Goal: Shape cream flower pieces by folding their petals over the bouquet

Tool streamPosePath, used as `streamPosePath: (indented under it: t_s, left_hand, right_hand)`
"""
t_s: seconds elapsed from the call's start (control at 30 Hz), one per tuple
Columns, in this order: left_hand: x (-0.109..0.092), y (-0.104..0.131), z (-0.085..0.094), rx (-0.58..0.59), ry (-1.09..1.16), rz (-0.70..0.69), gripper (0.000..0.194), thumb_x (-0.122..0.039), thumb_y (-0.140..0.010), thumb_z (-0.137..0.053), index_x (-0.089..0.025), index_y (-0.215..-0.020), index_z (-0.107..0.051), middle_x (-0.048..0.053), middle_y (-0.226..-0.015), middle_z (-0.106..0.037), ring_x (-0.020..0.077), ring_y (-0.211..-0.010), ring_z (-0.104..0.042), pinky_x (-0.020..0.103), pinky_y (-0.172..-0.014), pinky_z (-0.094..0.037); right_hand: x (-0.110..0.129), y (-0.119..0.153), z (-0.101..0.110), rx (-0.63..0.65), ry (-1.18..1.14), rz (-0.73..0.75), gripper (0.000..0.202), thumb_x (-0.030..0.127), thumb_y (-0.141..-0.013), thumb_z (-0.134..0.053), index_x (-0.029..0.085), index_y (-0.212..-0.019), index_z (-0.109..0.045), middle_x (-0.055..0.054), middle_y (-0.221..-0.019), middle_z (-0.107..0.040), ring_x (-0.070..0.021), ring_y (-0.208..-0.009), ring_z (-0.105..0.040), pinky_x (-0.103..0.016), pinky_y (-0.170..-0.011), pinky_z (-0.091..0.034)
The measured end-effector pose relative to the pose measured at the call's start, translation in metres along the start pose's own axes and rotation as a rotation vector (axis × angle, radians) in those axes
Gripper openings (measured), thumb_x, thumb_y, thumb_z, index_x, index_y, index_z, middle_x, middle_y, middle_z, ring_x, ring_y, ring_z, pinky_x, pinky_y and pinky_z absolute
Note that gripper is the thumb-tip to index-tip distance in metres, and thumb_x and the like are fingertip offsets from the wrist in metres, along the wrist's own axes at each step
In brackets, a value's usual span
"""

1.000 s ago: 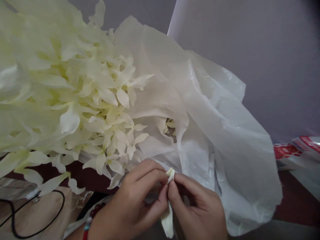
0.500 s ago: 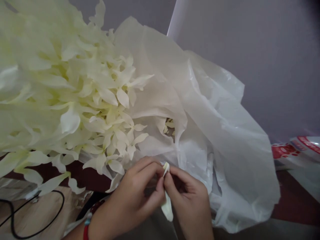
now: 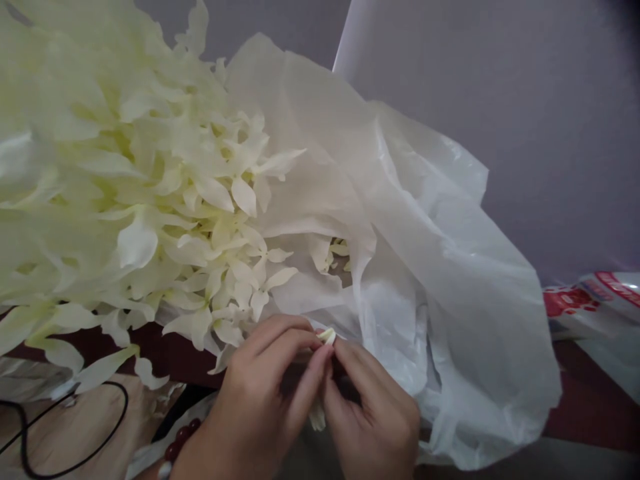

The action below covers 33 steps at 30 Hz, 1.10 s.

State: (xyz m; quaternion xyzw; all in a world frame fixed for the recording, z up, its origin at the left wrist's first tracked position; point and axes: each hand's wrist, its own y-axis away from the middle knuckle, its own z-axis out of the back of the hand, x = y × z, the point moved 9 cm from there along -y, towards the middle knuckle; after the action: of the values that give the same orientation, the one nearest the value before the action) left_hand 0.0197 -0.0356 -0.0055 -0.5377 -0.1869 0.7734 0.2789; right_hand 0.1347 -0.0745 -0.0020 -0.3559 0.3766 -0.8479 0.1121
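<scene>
Both hands come up from the bottom edge, fingertips meeting at a pale petal. The left hand shows its back, fingers curled over and thumb extended up to the index tip; its grip is pinched on the petal. The right hand angles in from the other side, index finger and thumb bent inward, its grip also closed on the petal. The petal's folded top shows above the fingertips, and its lower end hangs between the hands. A bead bracelet circles the left wrist. Beyond are white flowers and a plastic bag.
</scene>
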Motion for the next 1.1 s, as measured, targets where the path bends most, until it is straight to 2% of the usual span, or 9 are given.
streamPosePath:
  t_s: [0.13,0.27,0.4,0.47,0.57,0.67,0.73,0.9,1.1]
  left_hand:
    - [-0.012,-0.002,-0.003,0.058,-0.107,-0.102,0.012,-0.006,-0.097,-0.058,-0.017,-0.096,-0.063,0.001,-0.095,-0.070,0.0078,-0.090,-0.067,0.013,-0.089,-0.051]
    - [-0.011,-0.003,-0.007,0.113,-0.163,-0.139,0.011,-0.009,-0.101,-0.051,-0.017,-0.099,-0.058,0.002,-0.094,-0.066,0.0113,-0.089,-0.063,0.020,-0.085,-0.050]
    - [-0.010,-0.002,-0.010,0.146,-0.159,-0.157,0.012,-0.007,-0.100,-0.051,-0.017,-0.101,-0.058,0.002,-0.096,-0.066,0.0115,-0.092,-0.063,0.020,-0.088,-0.050]
    - [-0.010,0.000,-0.012,0.159,-0.129,-0.148,0.013,-0.005,-0.098,-0.052,-0.017,-0.098,-0.058,0.001,-0.093,-0.066,0.0102,-0.090,-0.063,0.017,-0.086,-0.050]
    - [-0.009,0.001,-0.010,0.134,-0.064,-0.124,0.015,-0.003,-0.094,-0.055,-0.017,-0.093,-0.058,0.000,-0.090,-0.067,0.0078,-0.088,-0.065,0.013,-0.085,-0.050]
    - [-0.004,-0.002,-0.003,0.081,-0.006,-0.075,0.014,-0.003,-0.093,-0.058,-0.017,-0.092,-0.060,-0.001,-0.090,-0.068,0.0052,-0.088,-0.066,0.009,-0.087,-0.050]
    - [-0.001,-0.004,-0.002,0.089,0.032,-0.061,0.012,-0.005,-0.093,-0.060,-0.017,-0.091,-0.062,-0.001,-0.090,-0.069,0.0045,-0.087,-0.067,0.007,-0.085,-0.050]
    - [-0.006,-0.004,-0.002,0.092,0.000,-0.110,0.013,-0.006,-0.093,-0.061,-0.018,-0.097,-0.064,0.004,-0.112,-0.072,0.0078,-0.107,-0.068,0.011,-0.099,-0.049]
    - [-0.010,-0.002,-0.014,0.270,0.032,-0.146,0.025,-0.006,-0.098,-0.056,-0.021,-0.117,-0.056,0.004,-0.108,-0.070,0.0112,-0.107,-0.066,0.017,-0.097,-0.053]
  right_hand:
    - [0.004,0.003,0.004,-0.067,0.036,0.051,0.020,-0.002,-0.090,-0.057,0.014,-0.092,-0.070,-0.006,-0.073,-0.074,-0.0140,-0.062,-0.073,-0.017,-0.064,-0.059]
    - [0.000,0.006,0.004,-0.103,0.007,0.032,0.020,-0.002,-0.088,-0.060,0.012,-0.097,-0.071,-0.007,-0.077,-0.076,-0.0135,-0.067,-0.075,-0.015,-0.069,-0.060]
    - [-0.005,0.010,0.004,-0.136,0.020,-0.009,0.018,0.002,-0.089,-0.062,0.013,-0.096,-0.073,-0.007,-0.079,-0.080,-0.0135,-0.069,-0.078,-0.014,-0.071,-0.061]
    - [-0.012,0.011,0.008,-0.171,0.053,-0.079,0.013,0.006,-0.089,-0.064,0.014,-0.090,-0.074,-0.006,-0.074,-0.079,-0.0134,-0.064,-0.077,-0.014,-0.067,-0.060]
    - [-0.031,0.011,0.011,-0.188,0.048,-0.275,0.013,0.015,-0.090,-0.066,0.016,-0.081,-0.075,-0.004,-0.068,-0.079,-0.0132,-0.055,-0.074,-0.014,-0.058,-0.059]
    - [-0.046,0.012,0.006,-0.124,-0.088,-0.425,0.017,0.023,-0.090,-0.067,0.018,-0.077,-0.077,-0.003,-0.067,-0.079,-0.0138,-0.051,-0.072,-0.016,-0.052,-0.058]
    - [-0.053,0.013,0.003,-0.097,-0.190,-0.500,0.018,0.026,-0.089,-0.068,0.019,-0.075,-0.077,-0.002,-0.066,-0.078,-0.0145,-0.051,-0.072,-0.017,-0.050,-0.058]
    - [-0.063,0.021,-0.005,-0.088,-0.403,-0.631,0.015,0.030,-0.091,-0.069,0.022,-0.083,-0.079,-0.001,-0.071,-0.078,-0.0138,-0.059,-0.074,-0.016,-0.056,-0.059]
    - [-0.070,0.022,-0.010,0.019,-0.521,-0.760,0.024,0.040,-0.091,-0.070,0.019,-0.082,-0.078,-0.002,-0.067,-0.075,-0.0152,-0.053,-0.070,-0.018,-0.046,-0.056]
